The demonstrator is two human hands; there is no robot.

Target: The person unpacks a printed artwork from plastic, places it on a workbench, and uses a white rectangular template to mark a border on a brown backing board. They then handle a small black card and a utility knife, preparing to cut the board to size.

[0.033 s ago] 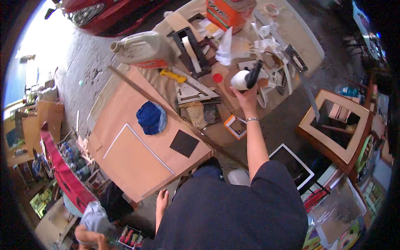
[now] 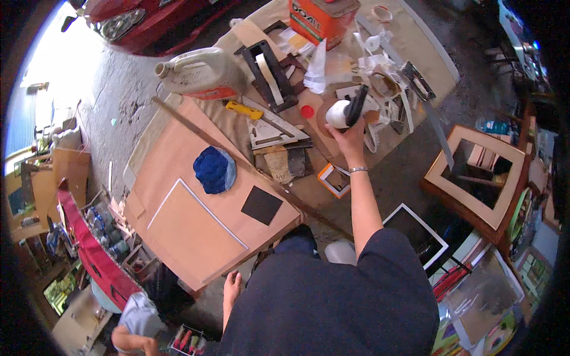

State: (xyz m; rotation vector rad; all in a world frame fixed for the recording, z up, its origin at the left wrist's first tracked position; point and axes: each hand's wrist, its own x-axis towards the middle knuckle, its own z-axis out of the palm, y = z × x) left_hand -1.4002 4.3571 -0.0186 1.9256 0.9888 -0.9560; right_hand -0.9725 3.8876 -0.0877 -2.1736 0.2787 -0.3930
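Observation:
My right hand [image 2: 349, 143] reaches over the cluttered table, its fingers closed around the near end of a white, rounded object with a black handle-like part [image 2: 338, 114]; its exact kind is unclear. Low beside my body, my left hand [image 2: 232, 286] hangs near the board's front edge, its fingers loosely bent and apart, with nothing visible in them. On the large brown board [image 2: 178, 139] lie a dark blue cloth pad [image 2: 214, 170], a black square piece [image 2: 262, 205] and a tan panel [image 2: 193, 231] with white strips along two sides.
Behind the board are a jug [image 2: 208, 71], a black tape dispenser [image 2: 270, 77], a yellow-handled cutter [image 2: 244, 110], a red cap [image 2: 307, 111] and an orange tin [image 2: 320, 21]. A long wooden strip [image 2: 196, 130] crosses the board. Picture frames [image 2: 436, 178] stand right. Another person's arm [image 2: 133, 341] shows lower left.
The view has shifted slightly. My right hand keeps hold of the white and black object, whose black part tilts a little differently. At lower left, the other person has moved a little.

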